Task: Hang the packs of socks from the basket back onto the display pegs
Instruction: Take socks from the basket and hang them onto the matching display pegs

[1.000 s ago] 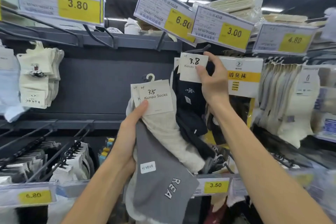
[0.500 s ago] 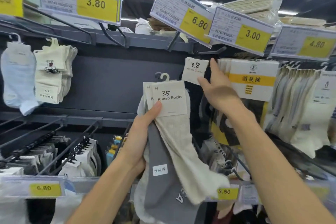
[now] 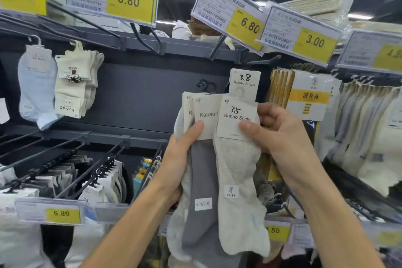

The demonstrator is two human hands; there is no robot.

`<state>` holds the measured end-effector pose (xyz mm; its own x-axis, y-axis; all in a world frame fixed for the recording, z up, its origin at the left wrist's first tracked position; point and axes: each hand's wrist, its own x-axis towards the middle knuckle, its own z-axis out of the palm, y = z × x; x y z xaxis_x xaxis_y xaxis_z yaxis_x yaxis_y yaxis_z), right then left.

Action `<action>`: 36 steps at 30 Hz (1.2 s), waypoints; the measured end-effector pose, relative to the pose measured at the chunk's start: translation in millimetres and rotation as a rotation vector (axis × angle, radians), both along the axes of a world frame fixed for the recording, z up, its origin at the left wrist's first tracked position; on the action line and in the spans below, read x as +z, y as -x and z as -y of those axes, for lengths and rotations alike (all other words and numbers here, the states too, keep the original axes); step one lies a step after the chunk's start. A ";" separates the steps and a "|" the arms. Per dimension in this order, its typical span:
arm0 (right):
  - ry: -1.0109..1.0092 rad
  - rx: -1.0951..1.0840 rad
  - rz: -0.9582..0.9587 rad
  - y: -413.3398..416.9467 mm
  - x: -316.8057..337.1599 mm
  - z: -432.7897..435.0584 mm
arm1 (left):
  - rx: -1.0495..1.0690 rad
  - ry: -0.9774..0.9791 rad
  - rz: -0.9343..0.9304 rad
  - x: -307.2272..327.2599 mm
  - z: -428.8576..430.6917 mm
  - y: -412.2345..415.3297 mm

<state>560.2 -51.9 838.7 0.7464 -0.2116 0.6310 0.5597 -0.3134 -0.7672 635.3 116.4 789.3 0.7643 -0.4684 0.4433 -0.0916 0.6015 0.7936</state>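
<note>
My left hand (image 3: 181, 156) grips a bunch of sock packs, a grey pair (image 3: 201, 183) among them, with its thumb on a "Kunao Socks" card. My right hand (image 3: 280, 137) pinches the front pack, a cream ribbed pair (image 3: 237, 180), by its card marked 3.5 (image 3: 237, 115). Just behind hangs a dark pack with a card marked 3.8 (image 3: 244, 82) on a peg (image 3: 261, 61) under the 3.00 tag. The packs' hooks (image 3: 205, 86) show above the cards. No basket is in view.
Price tags (image 3: 130, 1) jut out overhead on peg arms. Yellow-labelled packs (image 3: 309, 98) hang right of my hands and pale socks (image 3: 74, 80) hang at left. A lower row of pegs (image 3: 65, 159) carries several packs. The dark back panel (image 3: 141, 93) lies behind.
My right hand has left the hanging 3.8 pack and come down to pinch the front 3.5 pack. The cards in my left hand now fan apart.
</note>
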 end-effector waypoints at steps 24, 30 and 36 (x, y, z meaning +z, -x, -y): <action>-0.019 -0.455 0.251 -69.0 19.2 37.6 | 0.005 0.026 -0.027 -1.1 5.5 -1.1; 0.059 -0.363 0.258 -93.1 25.7 38.7 | 0.056 -0.026 -0.099 -1.8 3.8 -1.2; 0.162 -0.363 0.196 -101.1 27.5 42.9 | 0.064 -0.033 -0.106 -1.8 4.7 -2.1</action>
<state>661.3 -94.9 866.2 0.5044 -0.3250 0.8000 0.5211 -0.6242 -0.5821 637.4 111.7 787.5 0.8351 -0.4300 0.3431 -0.0433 0.5703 0.8203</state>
